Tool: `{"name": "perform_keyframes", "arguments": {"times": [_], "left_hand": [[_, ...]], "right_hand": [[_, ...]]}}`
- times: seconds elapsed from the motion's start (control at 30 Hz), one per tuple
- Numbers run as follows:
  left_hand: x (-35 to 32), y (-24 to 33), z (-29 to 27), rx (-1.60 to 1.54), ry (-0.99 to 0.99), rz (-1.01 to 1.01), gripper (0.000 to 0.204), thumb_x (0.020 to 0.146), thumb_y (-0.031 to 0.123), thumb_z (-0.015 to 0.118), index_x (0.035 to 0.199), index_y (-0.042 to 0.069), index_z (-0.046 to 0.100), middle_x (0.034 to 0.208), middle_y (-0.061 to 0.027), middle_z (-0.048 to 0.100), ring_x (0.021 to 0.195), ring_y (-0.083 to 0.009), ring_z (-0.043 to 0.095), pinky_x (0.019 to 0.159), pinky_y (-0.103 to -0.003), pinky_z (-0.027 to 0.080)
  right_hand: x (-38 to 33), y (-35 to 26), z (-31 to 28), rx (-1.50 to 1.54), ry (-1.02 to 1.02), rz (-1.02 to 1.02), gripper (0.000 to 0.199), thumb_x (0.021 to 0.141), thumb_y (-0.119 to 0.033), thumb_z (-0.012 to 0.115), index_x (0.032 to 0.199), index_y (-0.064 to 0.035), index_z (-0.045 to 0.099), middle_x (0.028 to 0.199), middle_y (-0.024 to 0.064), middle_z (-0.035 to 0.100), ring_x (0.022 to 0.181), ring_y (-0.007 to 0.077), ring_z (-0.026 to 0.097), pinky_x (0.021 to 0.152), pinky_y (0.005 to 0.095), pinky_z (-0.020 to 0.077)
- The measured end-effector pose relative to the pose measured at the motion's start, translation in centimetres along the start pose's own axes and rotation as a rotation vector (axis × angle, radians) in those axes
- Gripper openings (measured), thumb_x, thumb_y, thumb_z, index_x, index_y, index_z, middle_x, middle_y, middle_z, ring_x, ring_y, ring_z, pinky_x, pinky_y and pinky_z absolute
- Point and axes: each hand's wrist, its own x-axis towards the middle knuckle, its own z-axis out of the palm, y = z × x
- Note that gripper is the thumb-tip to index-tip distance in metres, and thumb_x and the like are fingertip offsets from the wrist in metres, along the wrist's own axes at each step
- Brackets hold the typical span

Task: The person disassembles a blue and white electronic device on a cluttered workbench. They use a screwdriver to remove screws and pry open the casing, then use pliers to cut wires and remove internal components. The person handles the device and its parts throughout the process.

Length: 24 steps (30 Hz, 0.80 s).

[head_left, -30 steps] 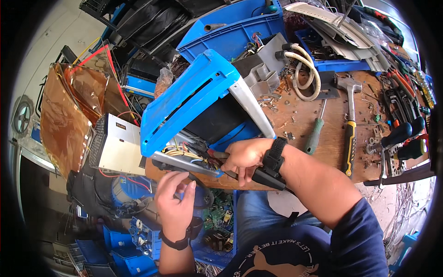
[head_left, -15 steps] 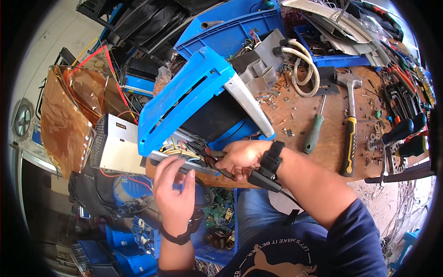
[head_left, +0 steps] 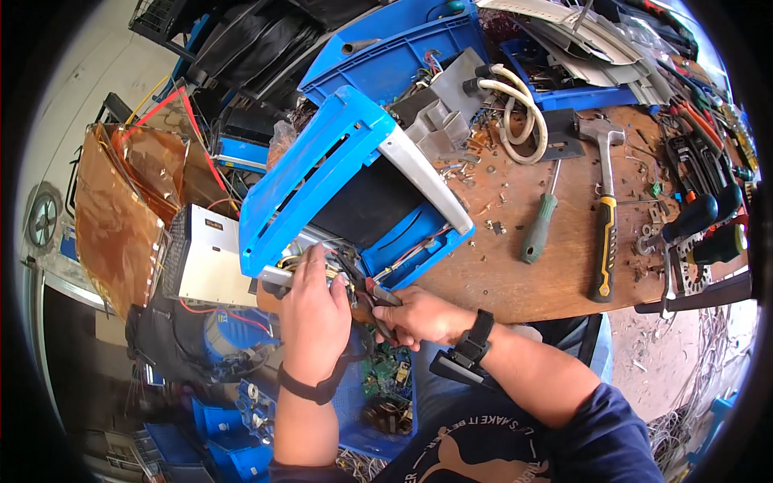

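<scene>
A blue and silver housing [head_left: 322,173] with a black inner panel rests tilted at the table's left edge. My right hand [head_left: 431,315] is closed round the handles of dark pliers [head_left: 386,296], whose jaws point left toward the housing's near edge. My left hand [head_left: 316,322] lies over that edge, fingers stretched out and thumb apart. Its fingertips reach in by the yellow and white wires [head_left: 291,262] and partly cover them. Whether those fingers touch a wire cannot be made out. The tips of the pliers are hard to see among dark parts.
On the wooden table [head_left: 499,282] lie a green-handled screwdriver [head_left: 539,229], a hammer [head_left: 605,241] and scattered screws. Hand tools crowd the right edge. Blue crates [head_left: 394,64] stand behind. A cream metal box [head_left: 211,258] is at left, and a blue bin [head_left: 370,439] of circuit boards sits below.
My right hand and the pliers have drawn slightly down, toward me. My left hand has moved up and right over the wires. The housing has shifted a little, showing more of its blue inside.
</scene>
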Motion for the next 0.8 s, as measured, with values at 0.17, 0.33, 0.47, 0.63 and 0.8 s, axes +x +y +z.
{"name": "perform_keyframes", "arguments": {"times": [0.17, 0.33, 0.47, 0.63, 0.8], "left_hand": [[0.7, 0.3, 0.8, 0.003, -0.054, -0.045, 0.042, 0.089, 0.012, 0.056, 0.127, -0.004, 0.051, 0.120, -0.0251, 0.059, 0.104, -0.0416, 0.061, 0.088, -0.047, 0.050], [0.0, -1.0, 1.9, -0.198, 0.013, -0.122, 0.033, 0.091, 0.002, 0.051, 0.123, -0.002, 0.056, 0.121, -0.0212, 0.060, 0.080, -0.0286, 0.068, 0.070, -0.035, 0.054], [0.4, 0.2, 1.6, -0.472, -0.066, -0.245, 0.032, 0.093, 0.000, 0.047, 0.123, -0.004, 0.056, 0.118, -0.0178, 0.061, 0.062, -0.0167, 0.065, 0.061, -0.029, 0.053], [0.2, 0.1, 1.9, -0.472, -0.030, -0.237, 0.029, 0.094, 0.000, 0.045, 0.121, -0.003, 0.056, 0.112, -0.0160, 0.062, 0.060, -0.0149, 0.064, 0.060, -0.028, 0.052], [0.3, 0.7, 2.1, -0.329, 0.005, -0.214, 0.027, 0.091, 0.000, 0.049, 0.117, -0.002, 0.056, 0.110, -0.0181, 0.061, 0.076, -0.0273, 0.066, 0.071, -0.037, 0.052]], "right_hand": [[0.0, 0.3, -0.8, 0.034, -0.034, 0.015, 0.028, 0.098, -0.025, 0.053, 0.086, 0.0006, 0.057, 0.072, 0.0074, 0.062, 0.045, 0.0107, 0.047, 0.040, 0.0276, 0.0417], [0.3, -0.8, -1.1, 0.091, -0.096, 0.138, 0.029, 0.097, -0.027, 0.055, 0.091, 0.0014, 0.058, 0.080, 0.0119, 0.065, 0.053, 0.0161, 0.057, 0.046, 0.0299, 0.0502], [1.1, -0.9, -3.3, 0.149, -0.201, 0.173, 0.030, 0.096, -0.026, 0.056, 0.096, 0.0038, 0.058, 0.088, 0.0170, 0.067, 0.064, 0.0236, 0.066, 0.050, 0.0322, 0.0553], [2.1, -1.3, -4.4, 0.107, -0.285, 0.209, 0.033, 0.097, -0.027, 0.056, 0.097, 0.0063, 0.059, 0.098, 0.0215, 0.069, 0.072, 0.0269, 0.069, 0.054, 0.0343, 0.0575], [2.9, -1.8, -5.3, 0.157, -0.318, 0.233, 0.034, 0.096, -0.027, 0.059, 0.101, 0.0059, 0.056, 0.096, 0.0219, 0.069, 0.069, 0.0267, 0.070, 0.053, 0.0328, 0.0568]]}}
